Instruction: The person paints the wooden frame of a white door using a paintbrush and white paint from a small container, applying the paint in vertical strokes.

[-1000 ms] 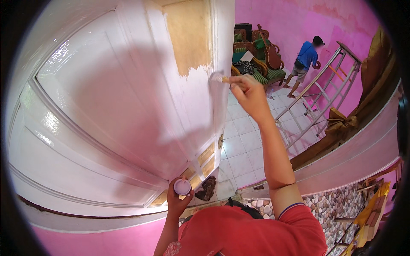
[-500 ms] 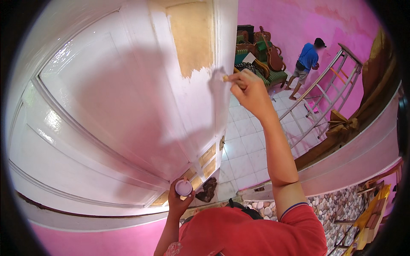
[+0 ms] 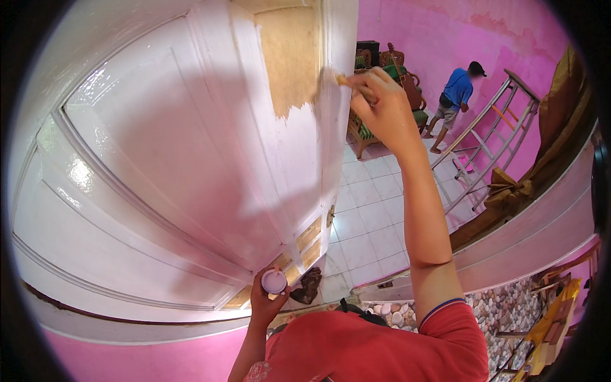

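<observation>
My right hand (image 3: 375,95), arm stretched up, grips a paintbrush; only a small yellowish part of the paintbrush (image 3: 342,80) shows beyond the fingers. It is at the right edge of a glossy white door (image 3: 191,159). Beside it, a bare tan patch (image 3: 289,60) with a ragged lower border stands out on the door's upper panel. Low down by the door's foot, my left hand (image 3: 262,299) is wrapped round a small round tub of pale paint (image 3: 274,281), its open top facing up. A broad shadow falls across the door.
A person in a blue shirt (image 3: 457,89) stands by the pink wall. An aluminium stepladder (image 3: 490,140) and a brown curtain (image 3: 554,140) are at the right. Carved chairs with green cushions and a guitar (image 3: 414,97) stand behind my right hand. A dark brown lump (image 3: 309,286) lies near the door's foot.
My right hand with the paintbrush has moved up and slightly right along the door's edge. My left hand and the tub have stayed nearly still.
</observation>
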Demonstrator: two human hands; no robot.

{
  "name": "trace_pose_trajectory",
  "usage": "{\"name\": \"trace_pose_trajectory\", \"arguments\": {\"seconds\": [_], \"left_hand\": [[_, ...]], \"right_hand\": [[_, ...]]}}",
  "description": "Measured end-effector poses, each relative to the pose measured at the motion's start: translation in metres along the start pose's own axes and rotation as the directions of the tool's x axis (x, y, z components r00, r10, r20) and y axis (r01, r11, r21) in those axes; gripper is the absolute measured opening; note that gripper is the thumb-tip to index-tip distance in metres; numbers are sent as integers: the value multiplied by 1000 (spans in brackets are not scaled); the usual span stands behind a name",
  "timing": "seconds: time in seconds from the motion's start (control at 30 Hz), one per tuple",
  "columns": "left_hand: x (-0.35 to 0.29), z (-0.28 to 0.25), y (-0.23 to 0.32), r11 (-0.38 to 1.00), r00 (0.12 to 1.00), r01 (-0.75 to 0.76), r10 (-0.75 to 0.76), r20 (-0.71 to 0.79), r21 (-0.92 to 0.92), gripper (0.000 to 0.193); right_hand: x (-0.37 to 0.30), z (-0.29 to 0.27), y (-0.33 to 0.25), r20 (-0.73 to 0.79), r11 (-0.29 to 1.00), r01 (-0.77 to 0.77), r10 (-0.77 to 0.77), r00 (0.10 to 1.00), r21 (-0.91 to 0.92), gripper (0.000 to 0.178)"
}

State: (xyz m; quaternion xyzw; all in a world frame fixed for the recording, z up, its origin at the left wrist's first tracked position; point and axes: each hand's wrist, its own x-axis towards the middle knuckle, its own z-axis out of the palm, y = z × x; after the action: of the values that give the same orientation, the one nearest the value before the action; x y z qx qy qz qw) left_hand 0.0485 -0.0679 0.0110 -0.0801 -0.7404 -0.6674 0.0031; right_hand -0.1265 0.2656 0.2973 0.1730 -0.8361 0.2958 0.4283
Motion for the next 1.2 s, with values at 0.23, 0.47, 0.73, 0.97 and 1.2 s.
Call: {"name": "trace_pose_trajectory", "arguments": {"seconds": [0.23, 0.47, 0.73, 0.97, 1.2], "left_hand": [[1, 0, -2, 1000, 1000, -1, 1, 15, -2, 70], [0, -2, 2, 997, 1000, -18, 19, -19, 74, 70], [0, -2, -7, 998, 999, 25, -23, -37, 55, 69], [2, 2, -18, 993, 999, -52, 53, -9, 104, 70], [7, 12, -29, 994, 995, -100, 100, 11, 51, 68]], "right_hand": [[-24, 24, 18, 154, 998, -5, -5, 988, 58, 21], [-44, 13, 6, -114, 997, -25, 34, 993, 79, 25], [-150, 34, 23, 76, 554, -554, 660, 747, 621, 20], [-210, 24, -12, 153, 380, -547, 701, 696, 746, 18], [-244, 21, -60, 367, 329, -657, 623, 691, 678, 17]]}}
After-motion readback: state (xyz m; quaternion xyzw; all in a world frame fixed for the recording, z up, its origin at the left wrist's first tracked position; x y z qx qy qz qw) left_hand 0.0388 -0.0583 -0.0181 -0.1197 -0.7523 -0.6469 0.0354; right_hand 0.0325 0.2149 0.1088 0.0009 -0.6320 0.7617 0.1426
